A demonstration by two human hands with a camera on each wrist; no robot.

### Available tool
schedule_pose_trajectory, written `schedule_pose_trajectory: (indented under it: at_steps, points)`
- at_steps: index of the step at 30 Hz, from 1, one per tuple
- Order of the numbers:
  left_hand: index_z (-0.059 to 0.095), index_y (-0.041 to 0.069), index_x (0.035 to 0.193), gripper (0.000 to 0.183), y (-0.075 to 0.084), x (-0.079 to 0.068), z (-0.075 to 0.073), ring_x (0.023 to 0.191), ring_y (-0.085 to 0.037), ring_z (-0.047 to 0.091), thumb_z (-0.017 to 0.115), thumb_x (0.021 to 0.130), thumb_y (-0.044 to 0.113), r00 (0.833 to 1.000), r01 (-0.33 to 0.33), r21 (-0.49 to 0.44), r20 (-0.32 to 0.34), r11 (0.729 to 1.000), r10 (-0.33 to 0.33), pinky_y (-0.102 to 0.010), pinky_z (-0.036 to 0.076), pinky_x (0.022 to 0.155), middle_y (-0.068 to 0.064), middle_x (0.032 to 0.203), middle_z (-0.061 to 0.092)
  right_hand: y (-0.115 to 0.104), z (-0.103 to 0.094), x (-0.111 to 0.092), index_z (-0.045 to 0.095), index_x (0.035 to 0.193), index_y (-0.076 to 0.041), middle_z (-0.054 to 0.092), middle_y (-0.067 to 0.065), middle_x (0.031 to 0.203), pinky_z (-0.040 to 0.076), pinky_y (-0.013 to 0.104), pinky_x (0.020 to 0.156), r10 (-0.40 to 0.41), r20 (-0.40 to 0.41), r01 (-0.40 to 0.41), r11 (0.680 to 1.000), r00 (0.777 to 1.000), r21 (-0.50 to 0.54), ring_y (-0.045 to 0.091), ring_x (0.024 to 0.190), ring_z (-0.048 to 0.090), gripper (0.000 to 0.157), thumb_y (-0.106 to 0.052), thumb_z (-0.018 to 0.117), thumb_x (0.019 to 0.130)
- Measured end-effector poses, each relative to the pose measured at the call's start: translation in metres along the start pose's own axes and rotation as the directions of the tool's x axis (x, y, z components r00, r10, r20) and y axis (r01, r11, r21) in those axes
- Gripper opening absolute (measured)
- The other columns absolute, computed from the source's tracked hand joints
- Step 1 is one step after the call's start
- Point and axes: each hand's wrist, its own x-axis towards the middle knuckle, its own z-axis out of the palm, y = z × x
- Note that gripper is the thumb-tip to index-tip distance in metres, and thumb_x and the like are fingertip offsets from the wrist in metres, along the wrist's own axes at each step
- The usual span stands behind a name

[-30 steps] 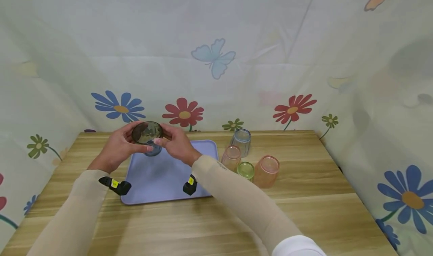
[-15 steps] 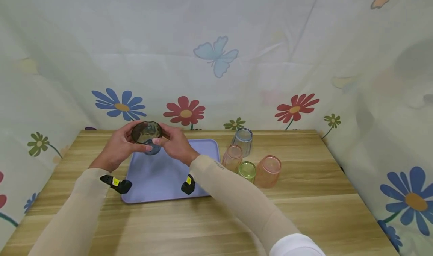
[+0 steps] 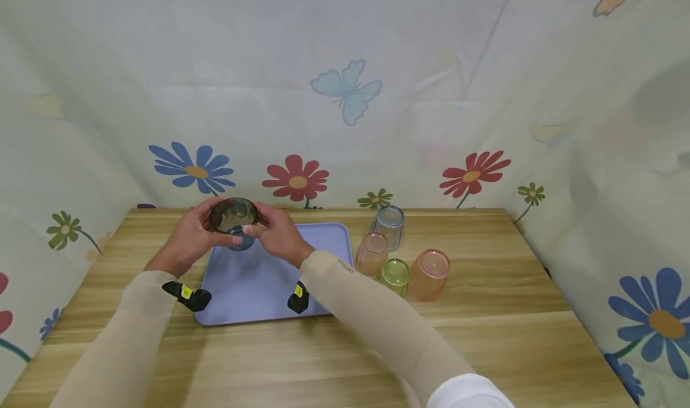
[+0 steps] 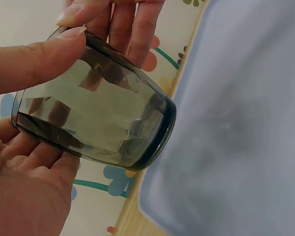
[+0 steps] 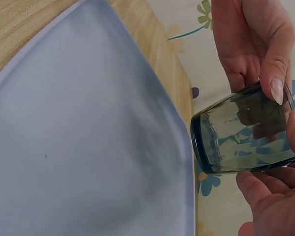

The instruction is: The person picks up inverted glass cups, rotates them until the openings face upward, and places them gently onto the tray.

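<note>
A smoky grey drinking glass (image 3: 235, 216) is held between both hands above the far left part of the lavender tray (image 3: 259, 294). My left hand (image 3: 190, 235) grips its left side, thumb across the near face and fingers behind. On the opposite side my right hand (image 3: 280, 234) grips it too, its thumb close to the left thumb. The mouth of the glass tips up toward the head camera. In the left wrist view the clear wall and thick dark base of the glass (image 4: 123, 113) show, the base hanging free of the fingers.
Right of the tray several glasses stand upside down: a blue one (image 3: 389, 225) at the back, a pale pink one (image 3: 372, 255), a green one (image 3: 395, 276) and a larger pink one (image 3: 429, 276). A flowered cloth (image 3: 345, 132) hangs behind the wooden table (image 3: 302, 360).
Both hands keep hold of the glass in nearly the same place. The whole scene has shifted slightly right in the head view; the standing glasses stay where they were.
</note>
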Motion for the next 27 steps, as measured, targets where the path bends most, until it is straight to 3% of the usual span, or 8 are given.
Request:
schedule_pose_trajectory:
  at_steps: [2, 8, 12, 17, 22, 27]
  points:
    - [0.025, 0.011, 0.166, 0.103, -0.002, 0.001, 0.0, 0.145, -0.037, 0.047, 0.087, 0.084, 0.012, 1.0, -0.003, -0.01, 0.009, 1.0, 0.004, -0.014, 0.051, 0.104, -0.018, 0.163, 0.042, 0.001, 0.0, 0.001, 0.038, 0.162, -0.01, 0.053, 0.006, 0.159, 0.05, 0.032, 0.115, 0.007, 0.0, -0.007, 1.0, 1.0, -0.01, 0.02, 0.148, 0.051, 0.067, -0.016, 0.066, 0.101]
    - [0.023, 0.01, 0.166, 0.102, -0.006, 0.002, 0.002, 0.148, -0.038, 0.044, 0.086, 0.085, 0.012, 1.0, 0.007, -0.01, 0.018, 1.0, -0.006, -0.013, 0.048, 0.105, -0.019, 0.165, 0.039, 0.004, 0.003, 0.003, 0.039, 0.161, -0.01, 0.053, 0.006, 0.159, 0.049, 0.034, 0.117, 0.016, 0.002, -0.016, 1.0, 1.0, -0.023, 0.02, 0.149, 0.05, 0.065, -0.016, 0.065, 0.102]
    - [0.028, 0.008, 0.164, 0.099, -0.011, 0.001, 0.004, 0.148, -0.039, 0.044, 0.087, 0.084, 0.009, 1.0, -0.004, -0.035, 0.008, 0.999, 0.004, -0.001, 0.044, 0.092, -0.02, 0.164, 0.04, 0.008, 0.005, 0.003, 0.039, 0.161, -0.011, 0.054, 0.006, 0.159, 0.049, 0.034, 0.117, 0.024, 0.006, -0.024, 0.999, 1.0, -0.046, 0.021, 0.148, 0.051, 0.063, -0.016, 0.065, 0.103]
    - [0.03, 0.009, 0.163, 0.098, -0.019, 0.003, 0.007, 0.147, -0.04, 0.044, 0.086, 0.083, 0.008, 1.0, -0.008, -0.056, 0.005, 0.998, 0.008, -0.002, 0.045, 0.091, -0.02, 0.163, 0.041, 0.013, 0.007, 0.003, 0.036, 0.162, -0.012, 0.053, 0.005, 0.16, 0.048, 0.035, 0.118, 0.028, 0.013, -0.027, 0.997, 1.0, -0.072, 0.02, 0.149, 0.05, 0.064, -0.018, 0.063, 0.104]
    - [0.028, 0.01, 0.164, 0.098, -0.021, 0.005, 0.005, 0.149, -0.039, 0.042, 0.085, 0.085, 0.008, 1.0, 0.015, -0.045, 0.024, 0.999, -0.014, -0.012, 0.049, 0.104, -0.02, 0.163, 0.04, 0.015, 0.01, 0.005, 0.034, 0.163, -0.011, 0.051, 0.005, 0.161, 0.048, 0.035, 0.118, 0.033, 0.017, -0.031, 0.996, 0.999, -0.082, 0.021, 0.149, 0.05, 0.066, -0.019, 0.063, 0.104]
    - [0.028, 0.01, 0.164, 0.096, -0.02, 0.006, 0.004, 0.15, -0.039, 0.041, 0.083, 0.087, 0.006, 0.999, 0.032, -0.016, 0.037, 0.999, -0.032, -0.047, 0.042, 0.122, -0.02, 0.165, 0.038, 0.016, 0.011, 0.006, 0.034, 0.163, -0.011, 0.052, 0.006, 0.16, 0.047, 0.037, 0.119, 0.038, 0.016, -0.036, 0.993, 0.999, -0.116, 0.021, 0.149, 0.05, 0.066, -0.02, 0.063, 0.104]
